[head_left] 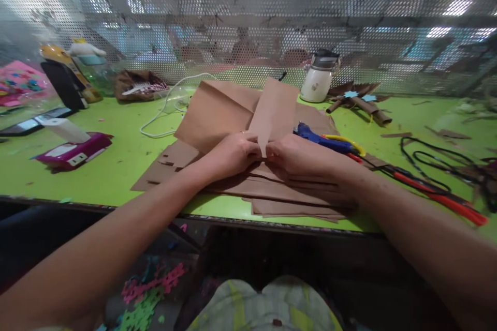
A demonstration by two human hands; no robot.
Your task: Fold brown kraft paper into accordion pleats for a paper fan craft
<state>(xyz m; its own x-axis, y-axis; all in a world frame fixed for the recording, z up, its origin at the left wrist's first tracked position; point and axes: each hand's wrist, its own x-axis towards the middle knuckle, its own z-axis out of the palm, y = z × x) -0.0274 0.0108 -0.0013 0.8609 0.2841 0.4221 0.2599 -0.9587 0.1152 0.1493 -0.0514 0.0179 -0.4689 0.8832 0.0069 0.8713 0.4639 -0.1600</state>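
A green table [116, 165] carries a stack of brown paper sheets [217, 114], a blue glue gun [318, 140], a white jar [318, 83], black cords [430, 158] and a pink box [73, 151].

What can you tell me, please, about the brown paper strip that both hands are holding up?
The brown paper strip looks like plain kraft paper, matte and unprinted, folded into a long, narrow panel. It stands tilted upward and away from the person, its lower end pinched between the left hand and the right hand, which meet at its bottom edge. Its top edge is cut straight. It rises over a stack of brown sheets of similar paper lying flat on the green table. A blue glue gun lies just right of it.
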